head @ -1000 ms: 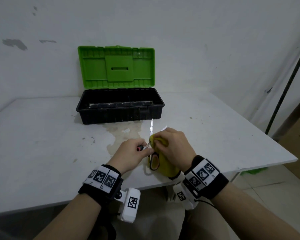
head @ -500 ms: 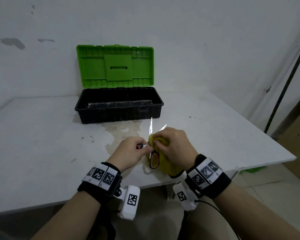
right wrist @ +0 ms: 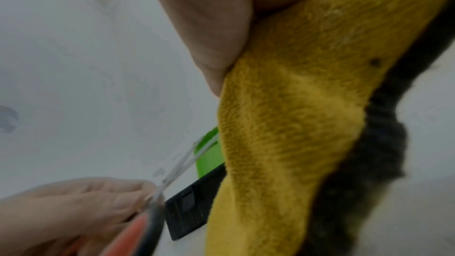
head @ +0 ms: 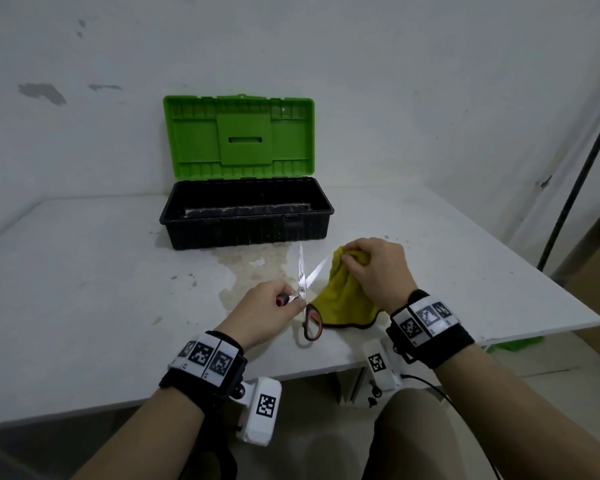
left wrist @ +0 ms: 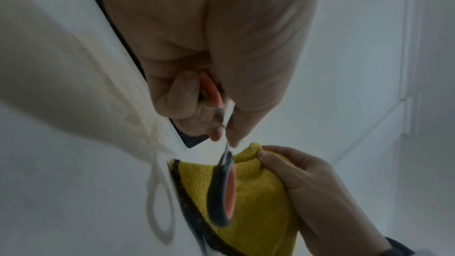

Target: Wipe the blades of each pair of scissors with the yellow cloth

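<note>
While left hand grips scissors above worktop, blades splayed, right hand pinches yellow cloth just beside; we judge next move: cloth onto blade.

Scuffed white wall, white table, tiled floor

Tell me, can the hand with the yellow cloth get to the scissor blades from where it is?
Probably yes. The right hand grips the yellow cloth just beside the scissors, whose blades are spread open and pointing up, held by the left hand. Nothing sits between them.
</note>
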Demonstrator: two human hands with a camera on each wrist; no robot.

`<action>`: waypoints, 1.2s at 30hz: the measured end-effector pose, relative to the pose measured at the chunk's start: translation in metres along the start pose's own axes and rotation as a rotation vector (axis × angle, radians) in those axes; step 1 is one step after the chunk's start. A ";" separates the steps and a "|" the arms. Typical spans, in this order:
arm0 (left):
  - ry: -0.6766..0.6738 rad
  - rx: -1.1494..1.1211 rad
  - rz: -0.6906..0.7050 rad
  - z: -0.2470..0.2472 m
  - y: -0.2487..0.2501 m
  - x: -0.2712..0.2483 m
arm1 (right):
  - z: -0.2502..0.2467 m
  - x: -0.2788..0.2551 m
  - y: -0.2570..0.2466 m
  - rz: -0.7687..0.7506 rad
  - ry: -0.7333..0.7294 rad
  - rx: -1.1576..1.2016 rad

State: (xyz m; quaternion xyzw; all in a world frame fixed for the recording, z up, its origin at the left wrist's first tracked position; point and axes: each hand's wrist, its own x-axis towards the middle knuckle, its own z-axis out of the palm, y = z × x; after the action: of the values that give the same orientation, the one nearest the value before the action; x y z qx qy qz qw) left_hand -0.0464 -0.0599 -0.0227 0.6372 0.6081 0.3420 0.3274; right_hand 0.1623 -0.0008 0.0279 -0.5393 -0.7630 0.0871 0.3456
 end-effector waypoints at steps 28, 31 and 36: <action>0.026 -1.009 -0.244 -0.007 0.008 0.004 | 0.011 -0.030 -0.033 -0.135 -0.055 0.110; 0.054 -1.028 -0.265 -0.005 0.009 0.007 | 0.012 -0.030 -0.034 -0.140 -0.062 0.104; 0.113 -1.080 -0.258 -0.003 0.006 0.007 | 0.011 -0.029 -0.037 -0.152 -0.057 0.098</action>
State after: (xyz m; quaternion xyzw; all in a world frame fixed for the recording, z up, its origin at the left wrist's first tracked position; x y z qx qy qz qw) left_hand -0.0448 -0.0531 -0.0157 0.2799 0.4360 0.5958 0.6136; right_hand 0.1321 -0.0389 0.0260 -0.4596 -0.8060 0.1132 0.3554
